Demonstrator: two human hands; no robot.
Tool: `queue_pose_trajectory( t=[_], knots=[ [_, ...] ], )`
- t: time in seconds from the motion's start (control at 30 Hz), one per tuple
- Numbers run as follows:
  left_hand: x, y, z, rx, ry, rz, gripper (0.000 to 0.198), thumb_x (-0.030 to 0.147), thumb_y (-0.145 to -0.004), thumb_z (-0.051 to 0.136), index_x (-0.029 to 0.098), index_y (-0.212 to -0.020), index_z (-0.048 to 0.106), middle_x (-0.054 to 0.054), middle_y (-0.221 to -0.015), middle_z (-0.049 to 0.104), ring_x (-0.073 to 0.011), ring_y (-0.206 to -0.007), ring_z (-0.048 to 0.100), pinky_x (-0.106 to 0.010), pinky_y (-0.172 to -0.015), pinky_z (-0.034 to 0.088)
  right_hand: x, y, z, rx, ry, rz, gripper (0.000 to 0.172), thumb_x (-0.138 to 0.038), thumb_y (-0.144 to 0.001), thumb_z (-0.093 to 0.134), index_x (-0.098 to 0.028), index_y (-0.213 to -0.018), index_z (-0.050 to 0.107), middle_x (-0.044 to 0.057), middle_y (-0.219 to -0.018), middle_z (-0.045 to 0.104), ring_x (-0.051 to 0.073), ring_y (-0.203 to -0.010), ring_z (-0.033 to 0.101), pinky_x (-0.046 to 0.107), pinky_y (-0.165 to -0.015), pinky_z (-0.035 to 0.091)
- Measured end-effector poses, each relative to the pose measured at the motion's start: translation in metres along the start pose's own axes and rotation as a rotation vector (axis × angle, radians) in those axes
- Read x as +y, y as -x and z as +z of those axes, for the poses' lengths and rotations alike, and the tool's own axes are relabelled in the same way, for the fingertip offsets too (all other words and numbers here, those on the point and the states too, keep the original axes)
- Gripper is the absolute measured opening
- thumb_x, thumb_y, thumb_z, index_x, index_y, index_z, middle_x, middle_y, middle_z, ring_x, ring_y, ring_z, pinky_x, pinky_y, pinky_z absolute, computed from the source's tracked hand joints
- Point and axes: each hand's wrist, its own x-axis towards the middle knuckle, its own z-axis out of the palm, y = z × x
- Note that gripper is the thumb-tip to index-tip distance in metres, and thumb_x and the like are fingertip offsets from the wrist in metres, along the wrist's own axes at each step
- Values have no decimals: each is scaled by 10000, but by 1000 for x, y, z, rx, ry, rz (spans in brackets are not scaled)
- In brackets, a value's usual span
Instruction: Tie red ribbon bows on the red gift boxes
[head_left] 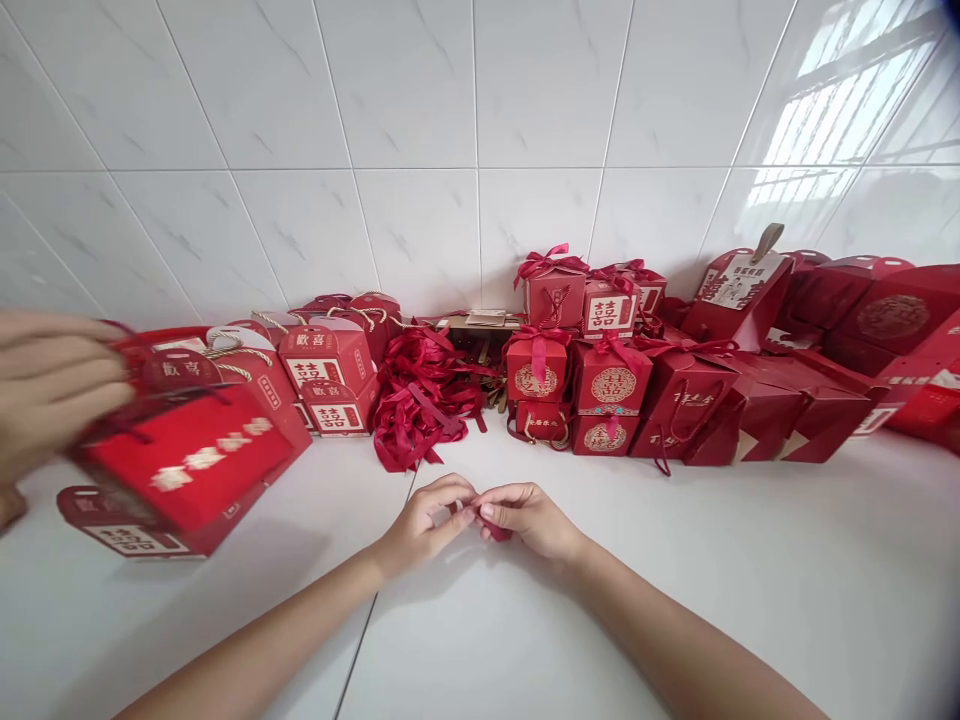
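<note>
In the middle of the white surface, my left hand (435,515) and my right hand (534,518) meet at their fingertips. Between them is a small, folded piece of red ribbon (496,533), partly hidden by the fingers. My right hand pinches it from the right, and the left thumb and fingertips close on its left end. Just beyond my left hand lies a loose heap of red ribbons (424,390). Stacked red gift boxes tied with ribbon bows (611,385) stand beyond my right hand.
At the left edge, another person's blurred hand (56,375) holds a red gift bag (210,455). Red boxes with rope handles (330,370) stand at the back left. More dark red boxes (772,405) line the back right, against the tiled wall (420,90).
</note>
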Motion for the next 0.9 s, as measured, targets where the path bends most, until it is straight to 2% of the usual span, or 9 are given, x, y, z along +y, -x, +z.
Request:
queue_pose_trajectory(
  t=[0.1, 0.3, 0.4, 0.73, 0.9],
  knots=[
    [-2, 0, 0, 20, -13, 4, 178, 283, -890, 520, 173, -860, 657, -53, -840, 615, -165, -780, 605, -285, -716, 503, 2, 0, 2, 0, -41, 5, 241, -379, -659, 804, -197, -812, 762, 9, -672, 638, 100, -599, 534, 251, -574, 342],
    [-2, -1, -1, 70, -65, -15, 141, 263, -878, 539, 235, -809, 660, -18, -799, 620, -174, -758, 609, -303, -713, 509, 6, -2, 2, 32, -52, -18, 249, -387, -643, 812, -202, -804, 765, -24, -573, 558, 72, -513, 420, 251, -534, 299],
    [-4, -1, -1, 101, -93, -16, 129, 262, -867, 551, 262, -793, 656, -18, -779, 609, -183, -736, 602, -321, -692, 510, 7, -1, 3, 63, -24, -39, 246, -400, -644, 806, -201, -782, 764, -23, -567, 553, 76, -513, 407, 254, -531, 303],
    [-3, 4, -2, 108, -149, 13, 90, 248, -840, 570, 257, -774, 632, -26, -761, 567, -192, -737, 581, -338, -682, 501, 6, 1, 10, 136, 190, -132, 246, -429, -659, 776, -201, -750, 773, -24, -577, 519, 73, -518, 372, 247, -511, 307],
    [-2, 3, -2, 102, -156, 15, 106, 246, -841, 563, 224, -772, 640, -29, -764, 576, -182, -737, 575, -317, -684, 486, 5, 1, 9, 162, 308, -206, 205, -417, -682, 751, -226, -751, 776, -8, -672, 552, 83, -555, 423, 257, -551, 362]
  ],
)
